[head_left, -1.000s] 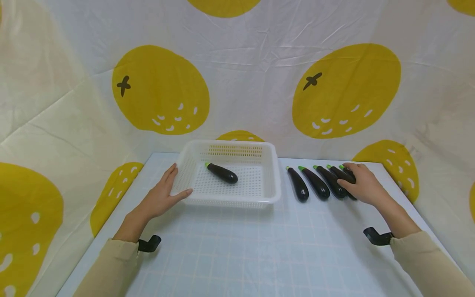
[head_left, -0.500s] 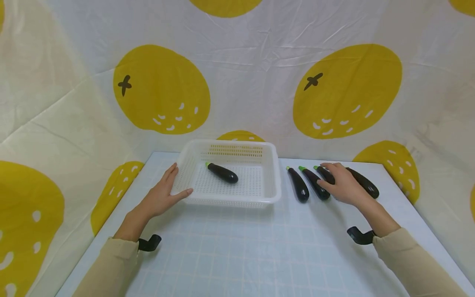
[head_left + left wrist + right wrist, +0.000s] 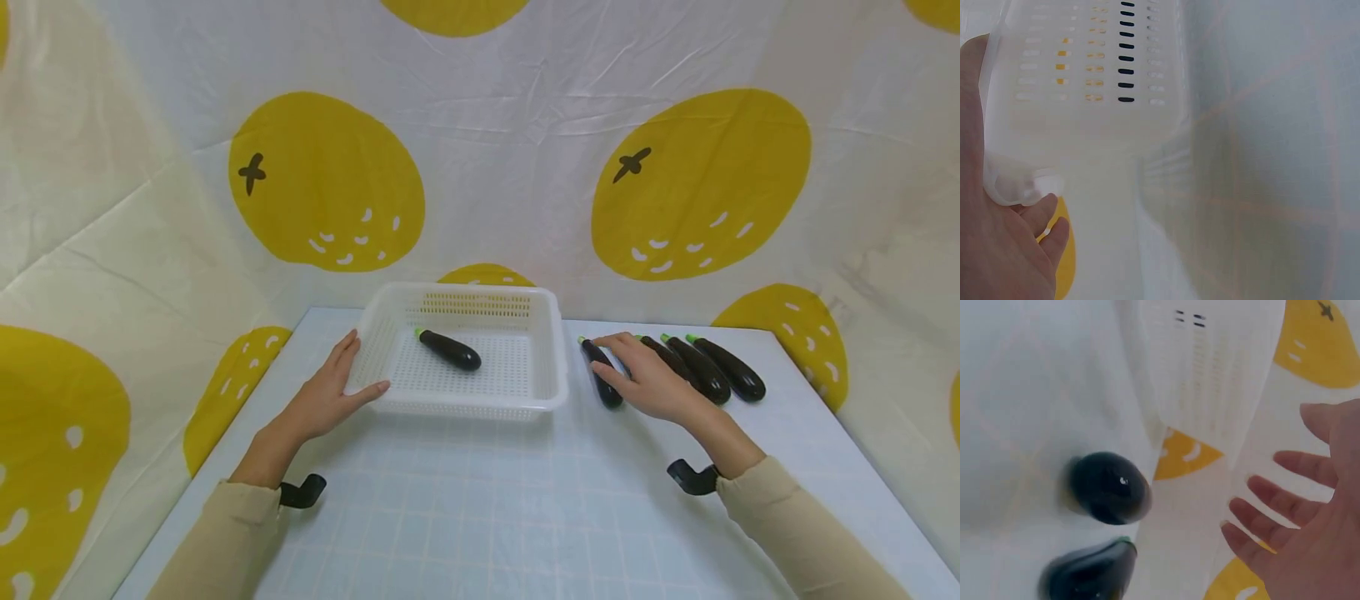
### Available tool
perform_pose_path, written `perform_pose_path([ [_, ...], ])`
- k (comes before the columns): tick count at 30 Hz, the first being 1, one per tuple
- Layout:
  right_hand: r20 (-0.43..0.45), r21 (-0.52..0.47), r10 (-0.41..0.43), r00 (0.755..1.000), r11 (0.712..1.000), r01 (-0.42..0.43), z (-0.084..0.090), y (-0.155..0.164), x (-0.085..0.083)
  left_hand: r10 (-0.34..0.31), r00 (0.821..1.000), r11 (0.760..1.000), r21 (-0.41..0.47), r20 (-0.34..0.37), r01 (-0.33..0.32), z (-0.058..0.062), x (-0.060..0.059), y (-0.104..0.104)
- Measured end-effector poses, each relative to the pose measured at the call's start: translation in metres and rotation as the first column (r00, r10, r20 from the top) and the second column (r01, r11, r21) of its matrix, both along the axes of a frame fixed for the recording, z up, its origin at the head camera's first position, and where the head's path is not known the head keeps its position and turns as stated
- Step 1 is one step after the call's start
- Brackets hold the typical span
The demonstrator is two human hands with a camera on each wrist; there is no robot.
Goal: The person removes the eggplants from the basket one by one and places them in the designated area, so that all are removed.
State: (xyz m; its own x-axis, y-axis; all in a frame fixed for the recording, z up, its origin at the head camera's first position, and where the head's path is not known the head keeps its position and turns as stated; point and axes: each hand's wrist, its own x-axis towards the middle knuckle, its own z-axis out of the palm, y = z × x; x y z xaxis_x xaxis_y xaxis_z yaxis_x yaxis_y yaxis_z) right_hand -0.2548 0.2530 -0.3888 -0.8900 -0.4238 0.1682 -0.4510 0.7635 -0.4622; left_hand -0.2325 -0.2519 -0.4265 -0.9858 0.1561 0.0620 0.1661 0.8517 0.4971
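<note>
A white plastic basket [image 3: 465, 405] stands at the back of the table with one dark eggplant [image 3: 450, 350] lying in it. My left hand [image 3: 318, 402] rests on the basket's front left corner, thumb along the front rim and fingers along the left side. In the left wrist view, fingertips [image 3: 1050, 228] show beyond the rim. To the basket's right lies a row of green-stemmed eggplants. Over the row's left part is my right hand [image 3: 652, 382], fingers spread, overlapping the leftmost eggplant [image 3: 609, 393] and mostly hiding its neighbour. The right wrist view shows nothing between the fingers.
More eggplants [image 3: 726, 367] lie slanted side by side right of the hand. A pale blue checked cloth [image 3: 480, 500] covers the table. White cloth [image 3: 510, 183] printed with yellow fruit hangs behind and at both sides.
My right hand has moved left along the row, from the rightmost eggplants to the leftmost ones, uncovering those on the right. The left hand and the basket have stayed put.
</note>
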Motion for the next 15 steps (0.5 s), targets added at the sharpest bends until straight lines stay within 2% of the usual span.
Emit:
perform_pose_path([
  [4, -0.036, -0.039, 0.078, 0.996, 0.996, -0.080, -0.004, -0.016, 0.001, -0.003, 1.000, 1.000, 0.003, -0.002, 0.003, -0.001, 0.000, 0.000],
  [15, -0.045, -0.063, 0.179, 0.983, 0.981, -0.181, 0.002, -0.061, 0.003, -0.005, 1.000, 1.000, 0.009, -0.018, 0.005, -0.002, 0.000, 0.000],
])
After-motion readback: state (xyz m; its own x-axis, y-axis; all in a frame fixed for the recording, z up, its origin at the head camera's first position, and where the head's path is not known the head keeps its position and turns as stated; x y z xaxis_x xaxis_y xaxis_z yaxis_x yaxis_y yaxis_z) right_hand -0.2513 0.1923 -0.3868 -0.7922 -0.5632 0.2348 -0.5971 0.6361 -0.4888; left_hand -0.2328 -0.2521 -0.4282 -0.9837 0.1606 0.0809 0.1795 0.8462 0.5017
